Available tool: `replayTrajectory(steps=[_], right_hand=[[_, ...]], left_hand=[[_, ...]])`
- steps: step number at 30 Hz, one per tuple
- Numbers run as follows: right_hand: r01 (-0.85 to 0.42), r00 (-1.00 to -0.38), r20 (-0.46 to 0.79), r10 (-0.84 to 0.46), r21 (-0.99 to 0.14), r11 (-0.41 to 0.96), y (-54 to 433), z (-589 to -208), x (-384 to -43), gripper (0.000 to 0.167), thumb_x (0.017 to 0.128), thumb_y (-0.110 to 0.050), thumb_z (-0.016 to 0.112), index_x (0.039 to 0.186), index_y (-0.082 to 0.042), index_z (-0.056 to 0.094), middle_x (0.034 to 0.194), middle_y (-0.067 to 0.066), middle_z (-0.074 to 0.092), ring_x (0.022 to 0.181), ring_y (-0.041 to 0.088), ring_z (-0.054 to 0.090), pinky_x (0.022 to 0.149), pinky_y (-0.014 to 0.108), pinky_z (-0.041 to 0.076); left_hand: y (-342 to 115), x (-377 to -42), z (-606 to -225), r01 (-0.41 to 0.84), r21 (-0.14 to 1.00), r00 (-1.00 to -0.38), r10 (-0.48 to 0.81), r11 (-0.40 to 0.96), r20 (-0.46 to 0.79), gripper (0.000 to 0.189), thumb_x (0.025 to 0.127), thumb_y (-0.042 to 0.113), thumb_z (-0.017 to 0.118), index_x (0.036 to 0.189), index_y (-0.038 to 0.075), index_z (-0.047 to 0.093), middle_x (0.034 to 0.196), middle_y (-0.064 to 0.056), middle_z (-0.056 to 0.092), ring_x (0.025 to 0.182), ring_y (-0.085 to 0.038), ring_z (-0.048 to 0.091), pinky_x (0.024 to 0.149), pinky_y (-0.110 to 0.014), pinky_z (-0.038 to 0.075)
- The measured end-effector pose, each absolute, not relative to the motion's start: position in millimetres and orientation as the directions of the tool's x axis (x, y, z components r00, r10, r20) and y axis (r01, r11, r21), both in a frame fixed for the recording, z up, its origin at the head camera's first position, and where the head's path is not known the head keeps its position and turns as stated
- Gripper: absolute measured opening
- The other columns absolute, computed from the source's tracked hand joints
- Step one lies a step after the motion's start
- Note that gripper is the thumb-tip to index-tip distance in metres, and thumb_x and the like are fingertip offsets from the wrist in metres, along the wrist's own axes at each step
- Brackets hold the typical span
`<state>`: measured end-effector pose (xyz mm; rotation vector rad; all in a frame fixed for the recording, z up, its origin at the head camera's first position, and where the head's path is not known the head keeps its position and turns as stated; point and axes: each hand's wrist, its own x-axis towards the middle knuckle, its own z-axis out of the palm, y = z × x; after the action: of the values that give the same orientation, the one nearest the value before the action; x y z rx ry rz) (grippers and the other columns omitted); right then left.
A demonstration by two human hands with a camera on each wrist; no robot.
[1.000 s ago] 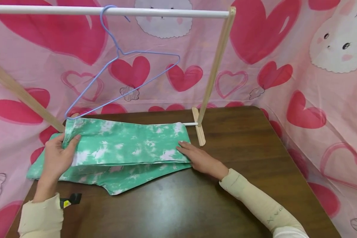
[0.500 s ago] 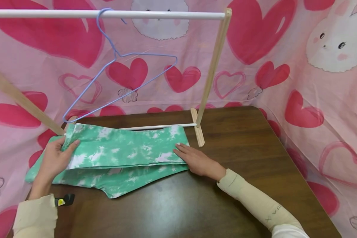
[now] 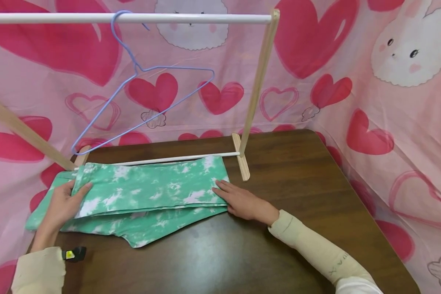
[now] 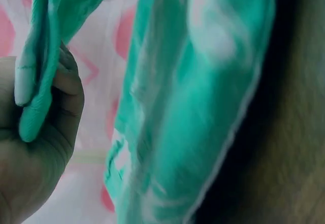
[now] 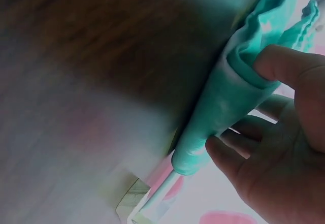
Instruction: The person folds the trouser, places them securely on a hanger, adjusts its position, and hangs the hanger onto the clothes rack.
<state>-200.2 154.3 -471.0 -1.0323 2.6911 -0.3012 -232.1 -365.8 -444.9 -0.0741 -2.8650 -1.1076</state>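
Note:
Green-and-white tie-dye pants [image 3: 147, 190] lie folded lengthwise on the brown table, the upper layer laid back over a lower one that shows along the front. At the left end my left hand [image 3: 64, 202] pinches the edge of the upper layer; in the left wrist view that doubled edge [image 4: 38, 87] sits between thumb and fingers. At the right end is my right hand [image 3: 244, 200], its fingers over the top of the fold. The right wrist view shows the right thumb [image 5: 284, 64] tucked at the opening between the layers, fingertips against the outer cloth.
A light-blue wire hanger [image 3: 136, 69] hangs from the white bar [image 3: 206, 18] of a rack above the pants. The rack's wooden right post [image 3: 259, 81] stands on a wooden foot [image 3: 241, 163]. Pink heart-print cloth backs the table [image 3: 294, 212].
My left hand has lowered the upper layer's left end toward the table, uncovering more of the rack's lower bar. My right hand stays at the right fold. The view shifts slightly.

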Motion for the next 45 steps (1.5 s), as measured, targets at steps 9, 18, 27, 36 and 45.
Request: replayTrajectory(steps=[9,18,27,36,45], right_hand=[[-0.610,-0.687,-0.193,-0.701,-0.370,0.700,156.8,-468.2,-195.2,0.074,0.101,-0.013,0.063,0.163,-0.011,0.023,0.171,0.010,0.014,0.158,0.027,0.011,0.121,0.043,0.032],[-0.490,-0.693,-0.183,-0.698,-0.590,0.642,169.4,-453.9,-205.7,0.061,0.104,-0.027,0.060,0.156,-0.006,0.038,0.167,0.014,0.025,0.155,0.031,0.022,0.121,0.050,0.030],[-0.141,-0.902,-0.199,-0.384,-0.704,0.696,170.2,-452.3,-230.6,0.060,0.102,-0.016,0.061,0.152,0.006,0.037,0.138,0.023,0.059,0.104,0.028,0.070,0.089,0.043,0.057],[0.060,-0.884,-0.310,-0.351,-0.818,0.571,161.6,-461.8,-249.1,0.050,0.103,-0.018,0.058,0.143,0.009,0.046,0.111,0.018,0.063,0.088,0.018,0.066,0.079,0.035,0.060],[0.184,-0.859,-0.344,-0.379,-0.899,0.398,159.5,-473.4,-255.8,0.049,0.103,-0.010,0.058,0.142,0.011,0.038,0.124,0.027,0.058,0.095,0.022,0.067,0.077,0.036,0.060]], left_hand=[[-383.5,-233.8,-470.3,0.071,0.575,-0.983,0.156,0.815,-0.101,0.045,0.108,0.027,0.049,0.111,-0.017,0.053,0.079,-0.022,0.049,0.077,-0.027,0.052,0.064,-0.035,0.045],[-387.4,-241.1,-472.5,-0.036,0.587,-0.970,0.113,0.809,-0.216,0.073,0.109,0.033,0.042,0.144,-0.027,0.020,0.125,-0.053,0.046,0.114,-0.057,0.051,0.078,-0.036,0.049],[-386.3,-241.5,-474.7,-0.109,0.600,-0.959,0.076,0.792,-0.274,0.077,0.109,0.039,0.041,0.148,-0.024,0.017,0.131,-0.050,0.041,0.114,-0.050,0.047,0.081,-0.040,0.046],[-386.1,-239.7,-476.9,-0.159,0.630,-0.948,0.061,0.760,-0.313,0.082,0.109,0.043,0.038,0.149,-0.023,0.012,0.139,-0.049,0.033,0.120,-0.051,0.040,0.092,-0.056,0.042],[-386.2,-240.3,-479.5,-0.221,0.654,-0.932,0.041,0.724,-0.360,0.088,0.108,0.049,0.039,0.150,-0.022,0.009,0.143,-0.048,0.030,0.122,-0.051,0.037,0.096,-0.060,0.040]])
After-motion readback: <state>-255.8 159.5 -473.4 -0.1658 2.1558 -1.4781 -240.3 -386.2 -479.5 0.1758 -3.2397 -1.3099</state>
